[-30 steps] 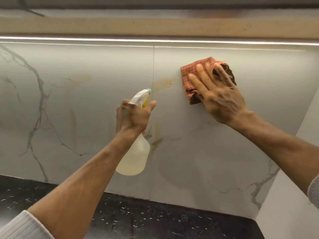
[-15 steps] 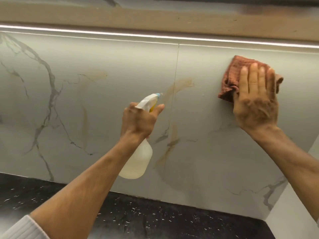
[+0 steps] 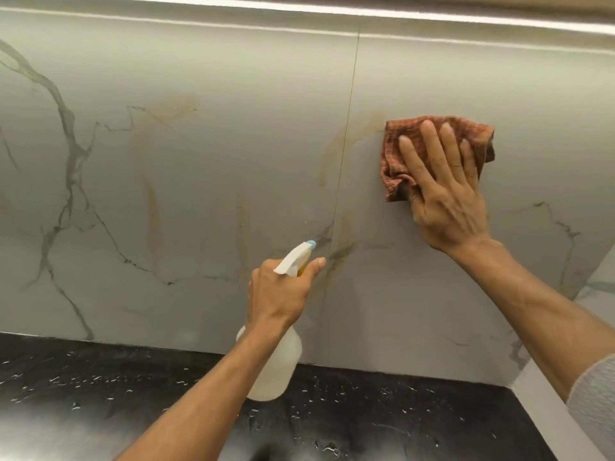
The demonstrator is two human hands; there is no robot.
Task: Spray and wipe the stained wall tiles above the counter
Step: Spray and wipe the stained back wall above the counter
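Observation:
The wall is pale marble-look tile (image 3: 206, 181) with grey veins. Yellow-brown stains (image 3: 336, 151) run along the vertical joint and another streak (image 3: 151, 201) lies to the left. My left hand (image 3: 279, 294) grips a white spray bottle (image 3: 276, 367) by the neck, its blue-tipped nozzle (image 3: 311, 243) aimed at the tile near the joint. My right hand (image 3: 442, 191) lies flat with spread fingers, pressing a reddish-brown cloth (image 3: 399, 151) against the right tile, just right of the upper stain.
A black speckled counter (image 3: 382, 407) runs below the tiles. A white side wall (image 3: 595, 311) closes the corner on the right. A bright light strip (image 3: 366, 10) runs along the top under a cabinet.
My right hand with the cloth has slid down the tile and toward the joint. The view has tilted, so the spray bottle and left hand sit lower in the picture.

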